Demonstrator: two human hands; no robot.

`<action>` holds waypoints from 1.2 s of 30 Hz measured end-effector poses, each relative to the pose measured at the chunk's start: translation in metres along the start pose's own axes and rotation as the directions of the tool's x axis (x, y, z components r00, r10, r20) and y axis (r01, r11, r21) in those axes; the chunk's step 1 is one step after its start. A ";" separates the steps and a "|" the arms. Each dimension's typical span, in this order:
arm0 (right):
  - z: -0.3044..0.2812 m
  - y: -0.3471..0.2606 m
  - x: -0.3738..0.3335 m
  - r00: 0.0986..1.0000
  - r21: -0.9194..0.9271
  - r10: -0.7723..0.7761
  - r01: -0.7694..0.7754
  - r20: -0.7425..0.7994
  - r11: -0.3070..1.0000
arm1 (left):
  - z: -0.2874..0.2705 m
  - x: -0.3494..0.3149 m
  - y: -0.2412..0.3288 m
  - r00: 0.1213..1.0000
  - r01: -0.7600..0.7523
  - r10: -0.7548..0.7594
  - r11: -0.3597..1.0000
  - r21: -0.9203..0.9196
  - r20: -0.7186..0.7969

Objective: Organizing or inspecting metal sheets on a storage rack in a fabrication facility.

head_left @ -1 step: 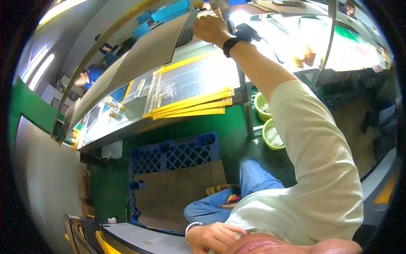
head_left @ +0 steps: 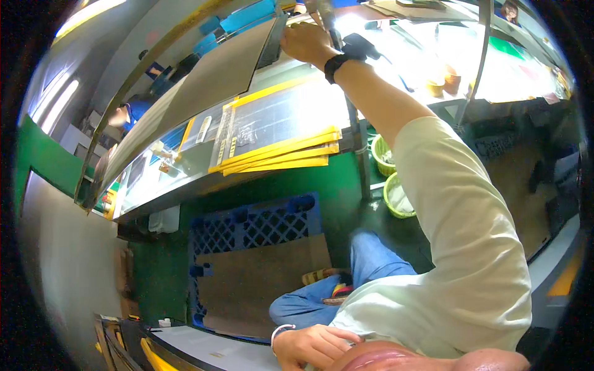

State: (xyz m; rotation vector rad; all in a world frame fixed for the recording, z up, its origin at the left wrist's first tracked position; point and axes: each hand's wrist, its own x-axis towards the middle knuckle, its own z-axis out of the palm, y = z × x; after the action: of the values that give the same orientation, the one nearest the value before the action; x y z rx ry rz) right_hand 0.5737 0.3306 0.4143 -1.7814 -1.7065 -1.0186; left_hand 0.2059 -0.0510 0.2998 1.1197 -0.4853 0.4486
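Stretched out to the far side, my right hand (head_left: pixel 306 43) with a black watch on its wrist is closed at the end of a large grey-brown sheet (head_left: pixel 213 80), close beside a metal post (head_left: pixel 328 18). What its fingers grip, if anything, is hidden. Dark grey material (head_left: pixel 272 46) shows along the sheet's edge next to the knuckles. My left hand (head_left: pixel 315 346), wearing a pale band, lies against my shirt at the bottom with its fingers extended and nothing in it. Below the sheet, yellow-edged frames (head_left: pixel 278 154) are stacked on the lit worktable, with a clear plastic piece (head_left: pixel 247 133) on top.
A blue pallet (head_left: pixel 253 226) carrying a brown board (head_left: pixel 260 284) lies on the green floor. Yellow-green baskets (head_left: pixel 399 195) stand by the table leg. Brown cups (head_left: pixel 442 83) sit on the bright bench at right. A person in blue (head_left: pixel 133 114) is beyond the table.
My right hand has shifted very slightly to the left. My left hand, the sheet and the frames look the same.
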 end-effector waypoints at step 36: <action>-0.011 -0.019 -0.004 0.998 0.037 0.056 -0.057 0.015 0.998 | -0.085 -0.291 -0.149 -0.532 0.688 0.458 -0.258 -0.679 -0.712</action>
State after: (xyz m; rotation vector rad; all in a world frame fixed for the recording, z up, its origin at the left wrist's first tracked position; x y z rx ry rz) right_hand 0.5527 0.3221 0.4148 -1.8064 -1.6634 -0.9462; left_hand 0.0664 -0.0559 -0.0078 1.3155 2.6398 -0.1930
